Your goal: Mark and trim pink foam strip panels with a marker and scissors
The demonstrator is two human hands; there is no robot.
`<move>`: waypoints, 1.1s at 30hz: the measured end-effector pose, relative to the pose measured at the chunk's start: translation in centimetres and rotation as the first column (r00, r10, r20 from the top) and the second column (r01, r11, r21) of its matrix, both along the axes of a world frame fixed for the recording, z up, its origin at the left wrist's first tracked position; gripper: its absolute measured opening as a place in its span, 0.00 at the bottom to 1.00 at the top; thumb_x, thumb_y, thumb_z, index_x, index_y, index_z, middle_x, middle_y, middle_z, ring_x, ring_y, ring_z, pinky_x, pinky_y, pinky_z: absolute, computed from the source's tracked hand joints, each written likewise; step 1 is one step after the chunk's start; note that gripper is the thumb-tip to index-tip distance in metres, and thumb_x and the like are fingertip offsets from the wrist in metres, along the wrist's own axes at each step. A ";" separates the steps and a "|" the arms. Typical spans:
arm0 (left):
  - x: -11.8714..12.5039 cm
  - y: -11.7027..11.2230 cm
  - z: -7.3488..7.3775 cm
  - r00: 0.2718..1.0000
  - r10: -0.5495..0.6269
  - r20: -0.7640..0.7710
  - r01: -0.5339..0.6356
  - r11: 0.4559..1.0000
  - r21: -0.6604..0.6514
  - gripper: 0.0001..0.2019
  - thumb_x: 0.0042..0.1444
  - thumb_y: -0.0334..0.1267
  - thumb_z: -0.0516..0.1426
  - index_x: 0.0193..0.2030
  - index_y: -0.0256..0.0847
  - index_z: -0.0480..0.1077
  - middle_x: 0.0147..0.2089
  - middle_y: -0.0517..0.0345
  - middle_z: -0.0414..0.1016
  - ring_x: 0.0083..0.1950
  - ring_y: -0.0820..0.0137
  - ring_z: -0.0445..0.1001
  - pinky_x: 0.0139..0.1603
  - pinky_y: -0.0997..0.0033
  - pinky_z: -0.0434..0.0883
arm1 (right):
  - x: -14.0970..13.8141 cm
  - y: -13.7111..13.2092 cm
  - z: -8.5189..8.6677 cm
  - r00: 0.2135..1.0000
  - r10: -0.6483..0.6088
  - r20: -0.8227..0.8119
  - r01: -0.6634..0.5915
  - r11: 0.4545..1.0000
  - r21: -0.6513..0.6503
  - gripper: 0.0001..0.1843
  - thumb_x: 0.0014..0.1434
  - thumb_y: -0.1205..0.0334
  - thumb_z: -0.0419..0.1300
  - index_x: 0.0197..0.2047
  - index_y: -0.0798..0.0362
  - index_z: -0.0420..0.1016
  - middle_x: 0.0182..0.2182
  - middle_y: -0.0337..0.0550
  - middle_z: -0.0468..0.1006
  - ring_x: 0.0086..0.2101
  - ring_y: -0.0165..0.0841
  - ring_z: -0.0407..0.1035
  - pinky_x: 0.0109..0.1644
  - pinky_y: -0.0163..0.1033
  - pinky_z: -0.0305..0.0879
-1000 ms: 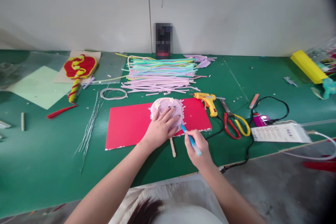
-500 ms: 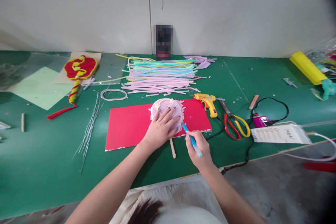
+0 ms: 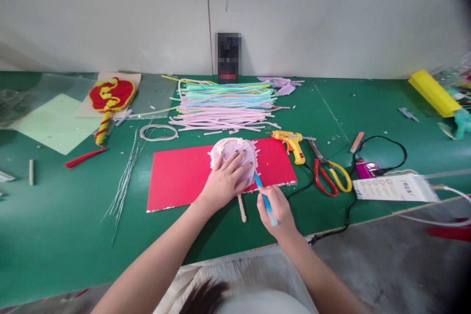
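My left hand point(image 3: 227, 179) lies flat, fingers spread, across a round lilac fan point(image 3: 239, 145) with a cream rim and small cream decorations. Part of the fan is hidden beneath that hand. Its thin cream handle point(image 3: 242, 208) points toward me. Short lilac ends stick out past the rim on both sides. In my right hand point(image 3: 278, 210) is a slim blue pen-shaped tool point(image 3: 268, 205), its tip at the fan's right edge. Whether that tip is a nib or a blade is too small to tell. Under the fan is a red board point(image 3: 176, 174).
Lilac, blue and yellow fuzzy stems point(image 3: 224, 105) lie behind the fan. To the right are a yellow glue gun point(image 3: 290, 144), scissors point(image 3: 328, 171) and a black cord point(image 3: 348, 213). Leftward lie thin wires point(image 3: 125, 184), a wire coil point(image 3: 159, 132) and a red-and-yellow fan point(image 3: 112, 95).
My right hand has turned the blue tool a little more upright, its back end swinging left and down. The left hand and the fan have stayed put.
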State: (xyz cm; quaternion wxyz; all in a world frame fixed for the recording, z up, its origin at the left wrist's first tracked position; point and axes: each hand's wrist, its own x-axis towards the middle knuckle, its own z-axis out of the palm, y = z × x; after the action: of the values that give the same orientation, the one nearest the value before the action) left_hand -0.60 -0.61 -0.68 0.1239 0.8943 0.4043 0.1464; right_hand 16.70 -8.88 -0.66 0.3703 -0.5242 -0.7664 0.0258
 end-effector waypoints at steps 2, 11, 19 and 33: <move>0.0 0.0 0.0 1.000 0.001 0.001 -0.001 1.000 0.003 0.20 0.63 0.40 0.52 0.62 0.45 0.66 0.70 0.50 0.58 0.71 0.57 0.55 0.70 0.45 0.46 | 0.0 0.0 0.1 1.000 -0.001 0.016 0.001 1.000 0.008 0.10 0.61 0.76 0.52 0.42 0.53 0.65 0.28 0.44 0.71 0.32 0.38 0.68 0.39 0.43 0.70; -0.1 0.0 -0.1 1.000 -0.001 0.005 0.001 1.000 0.008 0.20 0.64 0.41 0.51 0.61 0.45 0.66 0.70 0.49 0.58 0.71 0.58 0.56 0.70 0.45 0.46 | 0.5 1.2 1.0 0.981 -0.133 -0.140 0.124 0.990 -0.069 0.06 0.63 0.69 0.53 0.42 0.51 0.68 0.31 0.44 0.76 0.32 0.36 0.73 0.38 0.41 0.71; -0.1 0.0 0.0 1.000 0.000 0.015 -0.001 1.000 0.026 0.20 0.64 0.41 0.51 0.62 0.44 0.66 0.70 0.48 0.59 0.71 0.58 0.56 0.71 0.45 0.44 | 0.1 3.2 0.4 0.961 -0.191 -0.201 0.174 0.979 -0.102 0.05 0.62 0.65 0.53 0.40 0.51 0.70 0.30 0.44 0.78 0.31 0.36 0.73 0.35 0.40 0.71; -0.1 0.0 -0.1 1.000 -0.006 0.018 0.006 1.000 0.023 0.19 0.64 0.41 0.51 0.61 0.44 0.67 0.70 0.49 0.59 0.71 0.58 0.55 0.70 0.44 0.45 | 0.7 1.8 1.6 0.935 -0.187 -0.302 0.109 0.960 -0.259 0.05 0.61 0.65 0.53 0.34 0.51 0.69 0.22 0.37 0.74 0.23 0.31 0.69 0.28 0.35 0.65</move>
State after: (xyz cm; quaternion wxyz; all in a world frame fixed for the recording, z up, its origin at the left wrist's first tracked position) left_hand -0.73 -0.60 -0.74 0.1176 0.8955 0.3989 0.1585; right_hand 17.43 -7.10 0.93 0.4263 -0.6101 -0.6445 0.1752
